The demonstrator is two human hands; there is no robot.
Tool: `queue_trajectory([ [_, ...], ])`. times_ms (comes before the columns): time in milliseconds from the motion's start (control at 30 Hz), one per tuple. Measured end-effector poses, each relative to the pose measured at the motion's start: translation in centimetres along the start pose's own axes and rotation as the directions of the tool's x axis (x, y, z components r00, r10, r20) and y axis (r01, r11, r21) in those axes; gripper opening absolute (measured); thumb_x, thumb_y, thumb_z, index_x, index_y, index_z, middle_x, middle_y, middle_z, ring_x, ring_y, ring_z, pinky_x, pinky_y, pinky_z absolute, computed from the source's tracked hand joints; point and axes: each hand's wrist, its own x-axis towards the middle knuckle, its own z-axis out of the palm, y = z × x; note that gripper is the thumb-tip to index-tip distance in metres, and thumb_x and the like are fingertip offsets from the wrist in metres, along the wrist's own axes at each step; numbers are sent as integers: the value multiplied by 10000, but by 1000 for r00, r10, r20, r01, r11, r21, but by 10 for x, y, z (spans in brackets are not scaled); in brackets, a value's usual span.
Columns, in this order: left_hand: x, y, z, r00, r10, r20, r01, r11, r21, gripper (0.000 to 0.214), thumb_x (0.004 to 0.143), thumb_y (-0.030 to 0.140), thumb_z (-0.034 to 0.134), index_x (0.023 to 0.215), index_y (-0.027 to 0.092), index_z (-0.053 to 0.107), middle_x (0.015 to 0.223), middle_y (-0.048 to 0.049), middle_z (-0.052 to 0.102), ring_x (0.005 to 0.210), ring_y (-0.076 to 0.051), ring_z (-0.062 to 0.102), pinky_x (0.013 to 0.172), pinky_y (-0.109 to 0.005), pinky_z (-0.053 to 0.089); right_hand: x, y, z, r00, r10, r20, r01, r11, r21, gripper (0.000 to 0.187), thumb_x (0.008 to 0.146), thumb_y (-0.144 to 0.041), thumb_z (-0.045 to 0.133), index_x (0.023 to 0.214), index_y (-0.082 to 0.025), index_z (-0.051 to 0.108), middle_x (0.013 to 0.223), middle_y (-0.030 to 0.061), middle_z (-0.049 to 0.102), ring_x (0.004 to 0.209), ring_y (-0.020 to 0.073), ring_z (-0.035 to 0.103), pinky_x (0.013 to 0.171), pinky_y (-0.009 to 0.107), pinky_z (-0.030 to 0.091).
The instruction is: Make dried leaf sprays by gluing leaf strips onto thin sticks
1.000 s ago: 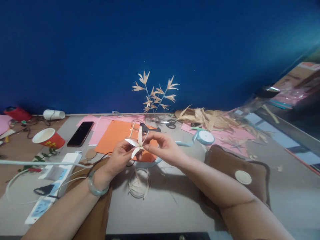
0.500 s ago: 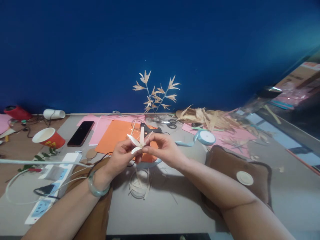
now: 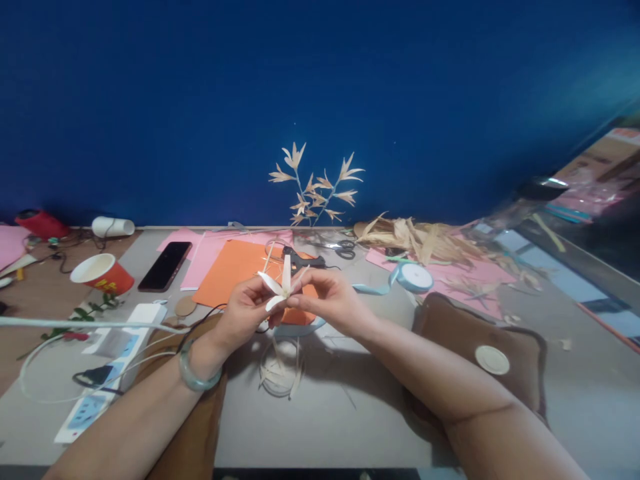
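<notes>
Both my hands meet over the middle of the table around a small pale straw flower (image 3: pixel 280 288) with pointed petals. My left hand (image 3: pixel 246 313), with a green bangle at the wrist, pinches the flower from below and left. My right hand (image 3: pixel 327 299) pinches it from the right with thumb and fingers closed on a petal. Directly below the hands lies a coil of pale straw strips (image 3: pixel 279 365) on the grey table (image 3: pixel 350 427). An orange paper sheet (image 3: pixel 231 272) lies just behind the hands.
Red paper cup (image 3: pixel 103 274), black phone (image 3: pixel 165 266) and white power strip (image 3: pixel 107 363) lie at left. Pink sheets, a glue gun (image 3: pixel 303 259), scissors (image 3: pixel 342 249), a blue ribbon roll (image 3: pixel 412 277) and a husk pile (image 3: pixel 425 239) lie behind. A brown cushion (image 3: pixel 485 347) sits at right. A straw-leaf branch (image 3: pixel 314 189) stands against the blue wall.
The hands and the flower have stayed together, shifting slightly right and up in view as the camera moved. The fingers have adjusted a little on the petals.
</notes>
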Motion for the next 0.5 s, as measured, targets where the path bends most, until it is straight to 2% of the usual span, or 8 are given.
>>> queue_trajectory([
  [367, -1, 1, 1, 1000, -7, 11, 7, 999, -41, 291, 707, 350, 753, 624, 144, 565, 428, 32, 529, 356, -75, 469, 370, -197, 363, 0, -3, 0, 1000, 4, 4, -4, 1000, -11, 183, 714, -315, 761, 718, -173, 647, 731, 11, 641, 692, 130, 584, 712, 300, 477],
  [500, -1, -4, 0, 999, 37, -17, -39, 993, -110, 246, 692, 317, 771, 767, 154, 604, 465, 38, 557, 360, -75, 478, 364, -187, 367, 0, -3, 1, 1000, -7, -15, 7, 1000, -6, 159, 717, -282, 755, 705, -175, 638, 726, 8, 641, 697, 130, 585, 709, 296, 470],
])
